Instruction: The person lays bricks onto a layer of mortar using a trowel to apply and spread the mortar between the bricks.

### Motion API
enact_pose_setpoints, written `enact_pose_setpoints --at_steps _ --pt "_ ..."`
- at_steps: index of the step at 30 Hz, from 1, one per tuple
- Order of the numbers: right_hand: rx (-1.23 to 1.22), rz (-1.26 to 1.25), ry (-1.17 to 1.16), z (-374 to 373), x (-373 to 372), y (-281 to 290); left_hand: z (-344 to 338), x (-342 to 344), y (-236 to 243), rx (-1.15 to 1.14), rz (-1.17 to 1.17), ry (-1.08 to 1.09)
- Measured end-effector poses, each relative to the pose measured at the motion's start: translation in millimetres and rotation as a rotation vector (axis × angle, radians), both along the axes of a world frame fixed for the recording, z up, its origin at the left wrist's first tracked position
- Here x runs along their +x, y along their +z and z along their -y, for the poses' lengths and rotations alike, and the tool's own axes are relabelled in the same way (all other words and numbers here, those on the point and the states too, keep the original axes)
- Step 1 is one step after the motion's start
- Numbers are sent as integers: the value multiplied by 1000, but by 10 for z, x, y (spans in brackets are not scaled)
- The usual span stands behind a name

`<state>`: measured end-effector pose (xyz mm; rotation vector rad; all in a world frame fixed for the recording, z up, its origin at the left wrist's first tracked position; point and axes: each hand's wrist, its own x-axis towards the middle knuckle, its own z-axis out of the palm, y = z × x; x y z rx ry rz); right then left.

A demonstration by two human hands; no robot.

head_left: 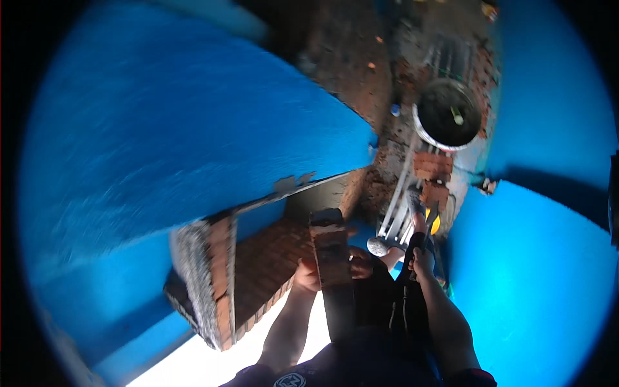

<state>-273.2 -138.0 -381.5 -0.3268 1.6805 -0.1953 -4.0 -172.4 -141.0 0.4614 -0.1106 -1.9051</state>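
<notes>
My left hand [308,274] grips a reddish-brown brick [332,251] in front of my body, thumb side on its left edge. Fingers show beyond its right edge, apparently those of the same hand. A grey patch, like mortar, covers the brick's far end, and its near part lies in shadow. To the right, my right hand [422,264] is closed round the handle of a long dark tool [432,222] whose narrow end points away from me. Blur hides whether it is a trowel or a hammer.
Slatted metal planks [401,213] lie under my feet. Farther along them are stacked bricks [433,166] and a round tub [448,116] with dark contents. Blue walls [193,122] stand on both sides. Left of the brick is a brickwork surface [267,271] with a rough edge; rubble [387,161] lies ahead.
</notes>
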Motion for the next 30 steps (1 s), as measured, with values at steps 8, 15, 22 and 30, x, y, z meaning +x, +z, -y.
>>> enact_pose_setpoints --at_steps 8,15,22,30 --pt "-114 165 57 354 -228 380 -816 36 288 180 27 315" --pt "-226 107 337 870 -319 921 -1274 335 1524 -288 -9 660" --pt "221 730 -285 1219 -987 24 -2093 -312 1135 -135 -161 926" --pt "250 756 20 1650 -1284 -517 -2821 328 2884 127 1210 938"
